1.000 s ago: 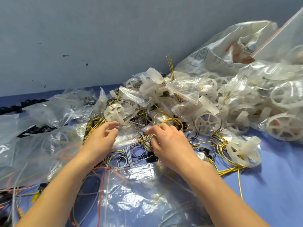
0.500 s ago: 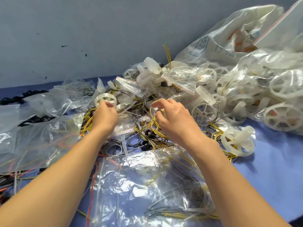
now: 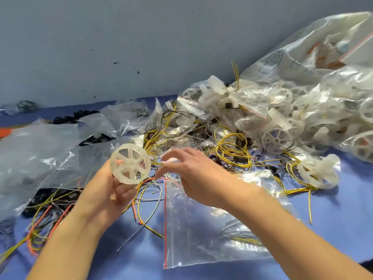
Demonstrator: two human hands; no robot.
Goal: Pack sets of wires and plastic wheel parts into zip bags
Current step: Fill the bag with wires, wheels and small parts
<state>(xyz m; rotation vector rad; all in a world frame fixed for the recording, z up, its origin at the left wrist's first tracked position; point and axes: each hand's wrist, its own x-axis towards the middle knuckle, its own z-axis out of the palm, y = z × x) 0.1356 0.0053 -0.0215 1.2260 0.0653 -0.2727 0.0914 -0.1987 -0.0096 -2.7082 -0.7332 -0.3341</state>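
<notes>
A white spoked wheel (image 3: pixel 130 166), half a second ago still in the heap, is now lifted clear of the tangle, gripped from below by the fingers of the left hand (image 3: pixel 109 194). The right hand (image 3: pixel 193 174), blurred, has left the yellow wires (image 3: pixel 232 152) and hovers with fingers loosely spread, seemingly empty, above a zip bag (image 3: pixel 201 235) lying flat on the blue tabletop (image 3: pixel 333 215). With one part picked, bagging looks likely to come next.
</notes>
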